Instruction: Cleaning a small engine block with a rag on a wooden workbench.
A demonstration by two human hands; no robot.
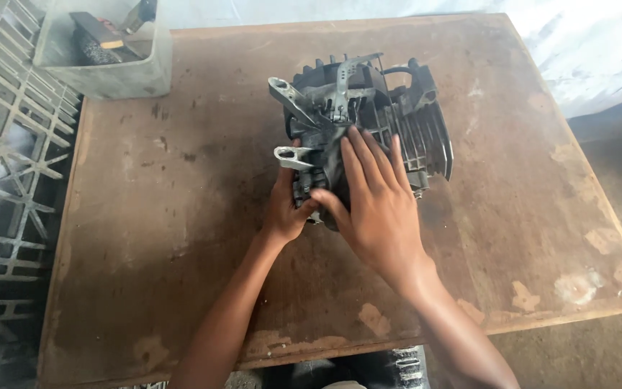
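Engine block [390, 122], dark and finned, sits on the worn wooden bench [181, 187] just ahead of both hands, with its grey metal levers and brackets [293, 97] sticking up on the side nearest the left hand. The right hand [376, 202] lies flat and spread over the top of the casting, fingers pointing away from the person, pressing down as if to keep the heavy part from rocking. The left hand [286, 209] is tucked in against the near lower edge of the block, fingers curled around a small part there; what exactly it pinches is hidden behind the thumb of the other hand. The cooling fins face out to the right of the right hand, so the linkage side is turned toward the working fingers. Well beyond the left hand, at the far corner of the bench, stands a pale plastic tub [109, 65] with a brush and other tools inside. A metal grille [8, 158] lies off to the left, beside the bench.
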